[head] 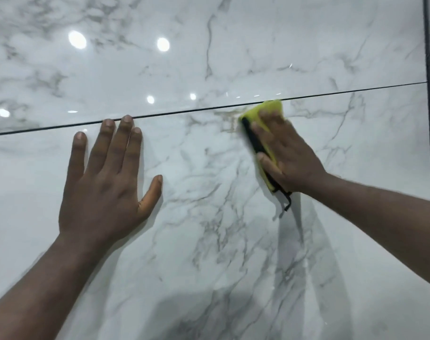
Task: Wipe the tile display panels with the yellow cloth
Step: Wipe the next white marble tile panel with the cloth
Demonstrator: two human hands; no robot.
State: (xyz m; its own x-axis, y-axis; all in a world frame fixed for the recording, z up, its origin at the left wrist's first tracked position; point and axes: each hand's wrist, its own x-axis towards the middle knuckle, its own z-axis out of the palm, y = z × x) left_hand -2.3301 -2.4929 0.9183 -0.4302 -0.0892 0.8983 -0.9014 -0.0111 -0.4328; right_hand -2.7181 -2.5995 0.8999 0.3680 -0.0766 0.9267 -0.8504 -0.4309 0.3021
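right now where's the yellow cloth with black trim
Head view, right of centre: yellow cloth under the right hand on the lower marble panel, at the seam.

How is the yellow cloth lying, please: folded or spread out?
Folded, it seems: the yellow cloth forms a narrow pad, barely wider than the right hand pressing it against the lower tile panel.

This looks like a tile showroom. A large, glossy, marble-veined upper panel [258, 45] stands edge to edge above a matching lower panel [209, 241], parted only by a thin dark seam [184, 111]. A dark frame strip [429, 94] runs up the right side. Round spotlight reflections [77, 40] gleam in the polished surface.
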